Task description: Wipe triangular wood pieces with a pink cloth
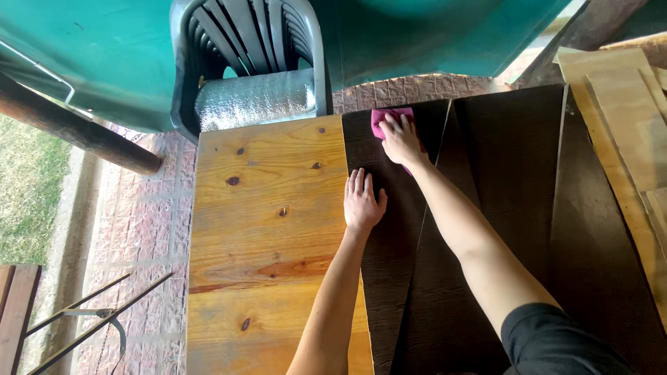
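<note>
My right hand (401,137) presses a pink cloth (386,117) flat onto the far end of a dark brown plank (389,264). My left hand (363,200) lies flat, fingers together, on the left edge of the same plank where it meets a light knotty wooden tabletop (264,215). More dark brown boards (528,160) lie overlapping to the right of the plank.
A grey plastic chair (243,42) with a silver foil roll (253,97) on its seat stands at the table's far end, before a green tarp (90,55). Pale plywood sheets (625,111) lie at right. Brick paving (139,208), a log and grass are at left.
</note>
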